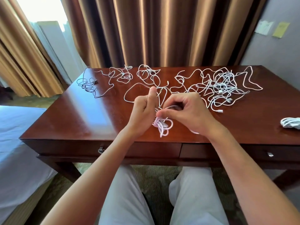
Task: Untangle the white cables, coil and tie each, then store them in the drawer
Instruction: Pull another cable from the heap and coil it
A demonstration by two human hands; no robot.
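A half-coiled white cable [163, 126] hangs in loops between my hands, just above the front of the wooden desk [78, 114]. My left hand [144, 111] grips the coil with the thumb pointing up. My right hand [186, 111] pinches a strand of the same cable and bends it over the bundle. The cable's free end trails back across the desk. Several loose white cables lie along the far edge: a big tangled heap [222, 88] on the right, smaller tangles [147, 75] in the middle and a greyish cable [88, 85] at the left.
A finished white coil [290, 122] lies at the desk's right edge. Two shut drawers are in the desk front, with handles at left [101, 150] and right [270, 154]. Brown curtains hang behind; a bed [16, 143] stands to the left. My knees are under the desk.
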